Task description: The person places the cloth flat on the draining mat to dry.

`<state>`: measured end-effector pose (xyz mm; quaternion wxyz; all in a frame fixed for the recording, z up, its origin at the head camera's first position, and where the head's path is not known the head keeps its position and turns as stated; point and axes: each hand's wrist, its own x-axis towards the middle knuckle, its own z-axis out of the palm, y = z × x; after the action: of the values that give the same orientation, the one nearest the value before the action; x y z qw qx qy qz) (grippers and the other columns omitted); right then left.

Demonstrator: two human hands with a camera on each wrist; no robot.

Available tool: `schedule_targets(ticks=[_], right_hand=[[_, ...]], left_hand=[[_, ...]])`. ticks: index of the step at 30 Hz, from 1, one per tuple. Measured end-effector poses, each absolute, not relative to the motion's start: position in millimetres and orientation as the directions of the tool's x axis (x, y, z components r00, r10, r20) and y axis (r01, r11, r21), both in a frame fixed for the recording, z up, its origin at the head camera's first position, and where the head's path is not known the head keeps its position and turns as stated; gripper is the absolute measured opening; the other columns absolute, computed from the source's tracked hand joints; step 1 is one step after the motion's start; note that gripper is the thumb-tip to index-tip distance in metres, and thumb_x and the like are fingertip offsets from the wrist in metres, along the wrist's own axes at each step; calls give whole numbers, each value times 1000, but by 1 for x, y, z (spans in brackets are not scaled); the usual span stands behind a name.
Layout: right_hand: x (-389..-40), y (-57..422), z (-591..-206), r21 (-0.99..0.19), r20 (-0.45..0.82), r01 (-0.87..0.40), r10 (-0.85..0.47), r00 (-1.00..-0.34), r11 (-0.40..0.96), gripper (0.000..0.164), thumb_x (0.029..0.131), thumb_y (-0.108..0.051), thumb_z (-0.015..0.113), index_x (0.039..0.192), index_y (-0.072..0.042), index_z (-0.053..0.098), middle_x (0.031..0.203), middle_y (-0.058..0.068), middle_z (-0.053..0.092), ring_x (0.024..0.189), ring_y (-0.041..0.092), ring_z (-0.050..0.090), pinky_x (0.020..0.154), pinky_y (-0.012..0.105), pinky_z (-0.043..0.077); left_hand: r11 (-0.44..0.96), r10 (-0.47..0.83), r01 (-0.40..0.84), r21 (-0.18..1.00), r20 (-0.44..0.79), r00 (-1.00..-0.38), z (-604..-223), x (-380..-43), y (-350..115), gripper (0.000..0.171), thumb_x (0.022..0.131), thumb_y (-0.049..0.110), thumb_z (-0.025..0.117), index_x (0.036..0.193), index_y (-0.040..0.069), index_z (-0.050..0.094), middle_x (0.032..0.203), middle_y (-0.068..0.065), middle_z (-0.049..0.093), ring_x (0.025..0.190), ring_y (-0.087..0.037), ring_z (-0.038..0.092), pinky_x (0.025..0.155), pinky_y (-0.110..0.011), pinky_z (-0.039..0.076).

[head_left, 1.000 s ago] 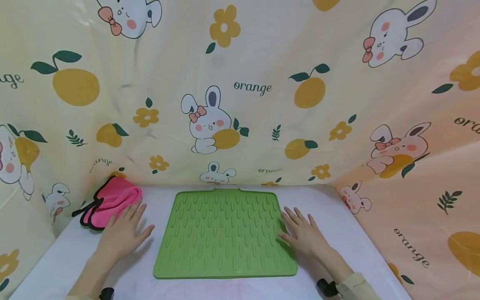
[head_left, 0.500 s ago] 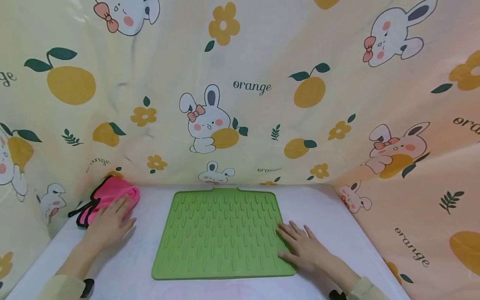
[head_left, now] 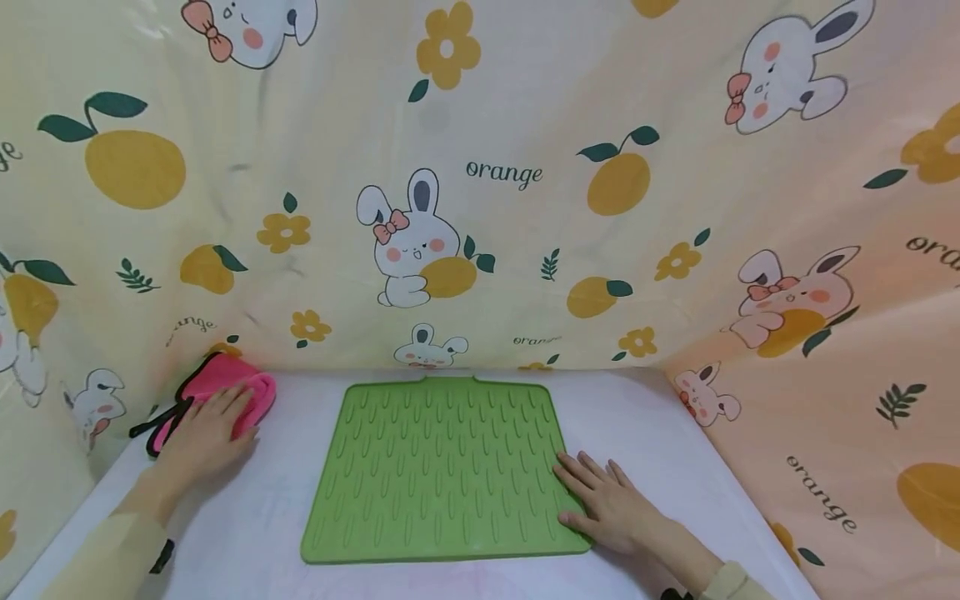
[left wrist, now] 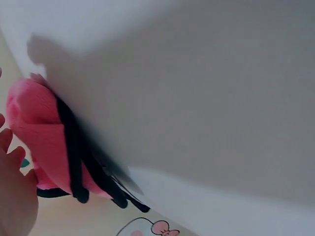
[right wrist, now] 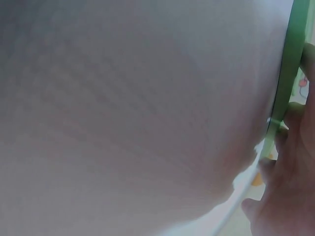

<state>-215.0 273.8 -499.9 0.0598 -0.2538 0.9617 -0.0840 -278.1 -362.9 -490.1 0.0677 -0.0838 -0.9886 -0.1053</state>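
A folded pink cloth [head_left: 264, 398] with black edging and a black strap lies at the back left of the white table. My left hand [head_left: 204, 440] is over its front part, fingers extended across the fabric. In the left wrist view the fingertips are right at the pink cloth [left wrist: 47, 142]. A green ribbed mat [head_left: 442, 467] lies flat in the middle. My right hand [head_left: 611, 504] rests at its right edge, fingers spread and fingertips over the border. The right wrist view has the fingers along the side of the green mat [right wrist: 290, 64].
The white table [head_left: 645, 417] is bounded at the back and sides by a hanging sheet [head_left: 510, 250] printed with rabbits and oranges. Bare tabletop shows between the cloth and the mat.
My left hand has moved left and slightly up, farther onto the pink cloth. My right hand has shifted down toward the mat's near right corner, its fingers now over the edge.
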Motion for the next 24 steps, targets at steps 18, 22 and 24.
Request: schedule_targets(ticks=[18, 22, 24], right_hand=[[-214, 274, -505, -177, -71, -485, -503, -861, 856, 78, 105, -62, 45, 163, -13, 33, 172, 6, 23, 156, 38, 23, 118, 73, 18], [-214, 274, -505, -168, -70, -490, -507, -859, 855, 78, 105, -62, 45, 163, -12, 33, 172, 7, 23, 156, 38, 23, 120, 71, 17], [-214, 274, -504, -160, -72, -499, -514, -855, 852, 78, 105, -62, 44, 163, -10, 33, 172, 8, 23, 156, 37, 23, 121, 68, 18]], left_hand=[[984, 104, 117, 132, 100, -990, -499, -289, -383, 83, 91, 32, 75, 152, -11, 38, 156, -37, 29, 138, -63, 27, 110, -79, 24], [987, 104, 116, 111, 108, -989, -498, -289, -380, 79, 90, 29, 77, 150, -10, 43, 152, -39, 32, 137, -63, 29, 108, -80, 27], [987, 109, 121, 108, 114, -988, -498, -289, -378, 76, 90, 27, 77, 149, -10, 45, 150, -39, 34, 136, -62, 30, 107, -80, 28]])
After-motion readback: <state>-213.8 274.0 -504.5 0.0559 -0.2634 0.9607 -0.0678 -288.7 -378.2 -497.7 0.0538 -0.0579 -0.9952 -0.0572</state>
